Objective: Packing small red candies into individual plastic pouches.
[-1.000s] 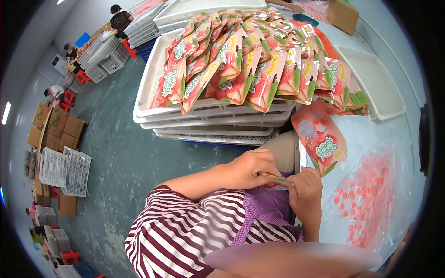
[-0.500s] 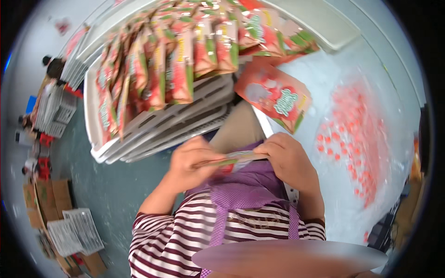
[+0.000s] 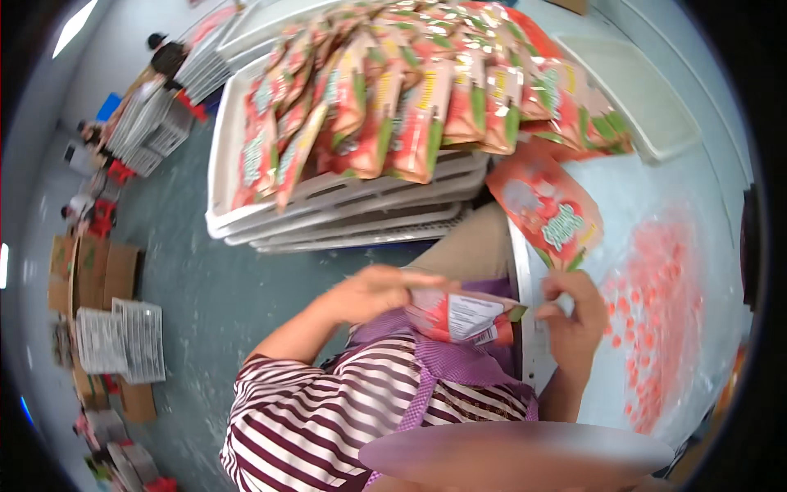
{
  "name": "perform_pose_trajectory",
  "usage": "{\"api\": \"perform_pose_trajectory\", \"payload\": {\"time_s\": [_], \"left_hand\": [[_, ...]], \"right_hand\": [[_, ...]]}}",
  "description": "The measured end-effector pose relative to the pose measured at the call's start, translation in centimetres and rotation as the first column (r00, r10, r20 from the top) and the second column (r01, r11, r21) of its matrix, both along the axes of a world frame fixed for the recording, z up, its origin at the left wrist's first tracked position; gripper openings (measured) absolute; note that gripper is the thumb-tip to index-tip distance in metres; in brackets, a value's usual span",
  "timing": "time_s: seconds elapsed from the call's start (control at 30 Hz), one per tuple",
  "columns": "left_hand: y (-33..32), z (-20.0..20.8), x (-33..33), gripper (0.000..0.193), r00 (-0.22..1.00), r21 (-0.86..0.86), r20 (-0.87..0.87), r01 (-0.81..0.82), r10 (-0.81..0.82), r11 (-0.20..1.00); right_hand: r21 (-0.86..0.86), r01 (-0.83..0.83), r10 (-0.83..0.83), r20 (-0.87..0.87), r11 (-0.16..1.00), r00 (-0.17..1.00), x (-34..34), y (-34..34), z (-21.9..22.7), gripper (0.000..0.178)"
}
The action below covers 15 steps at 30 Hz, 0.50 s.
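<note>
While left hand (image 3: 373,293) holds it: pouch (image 3: 461,318) over apron (image 3: 475,359), white label (image 3: 477,308) now showing.
Right hand (image 3: 575,318): let go, fingers bent, small gap.
Table edge (image 3: 522,275): near pouch.
Open room: floor (image 3: 205,287), left.

We hold both hands in front of our body, well apart from each other. Our left forearm (image 3: 291,336) is bare and slants up and rightward to the left hand (image 3: 370,295), which is a little blurred. The back of that hand faces mostly up; its fingers (image 3: 416,279) reach across to the right, closed in a grip, and we cannot make out the thumb clearly. Our right forearm (image 3: 566,395) rises steeply, and the right hand (image 3: 578,316) stands above it, bare and empty, with the fingers curled over and the thumb bent toward them, a small gap between.
</note>
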<state>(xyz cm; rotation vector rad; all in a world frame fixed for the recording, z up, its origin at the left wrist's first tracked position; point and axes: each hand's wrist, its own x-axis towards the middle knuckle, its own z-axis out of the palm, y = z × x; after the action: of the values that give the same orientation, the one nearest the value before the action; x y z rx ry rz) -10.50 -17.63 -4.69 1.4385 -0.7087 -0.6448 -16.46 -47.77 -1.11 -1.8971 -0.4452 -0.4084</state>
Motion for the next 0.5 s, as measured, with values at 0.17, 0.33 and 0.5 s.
{"api": "perform_pose_trajectory", "payload": {"time_s": [0.17, 0.33, 0.5], "left_hand": [[2.0, 10.7, -0.5, 0.041, 0.364, -0.545, -0.199, -0.813, 0.910, 0.206], [12.5, 15.6, 6.7, 0.024, -0.167, -0.633, 0.471, -0.748, 0.866, 0.200], [21.8, 7.1, 16.5, 0.038, 0.211, -0.432, 0.390, -0.818, 0.896, 0.381]], "right_hand": [[0.017, 0.235, -0.236, 0.074, 0.972, 0.969, 1.7, -0.9, -1.1, 0.024], [0.015, 0.214, -0.214, 0.042, 0.977, 0.976, 2.0, -0.7, -1.1, 0.023], [-0.027, 0.157, -0.155, 0.049, 0.987, 0.987, 2.4, -0.2, -0.9, 0.023]]}}
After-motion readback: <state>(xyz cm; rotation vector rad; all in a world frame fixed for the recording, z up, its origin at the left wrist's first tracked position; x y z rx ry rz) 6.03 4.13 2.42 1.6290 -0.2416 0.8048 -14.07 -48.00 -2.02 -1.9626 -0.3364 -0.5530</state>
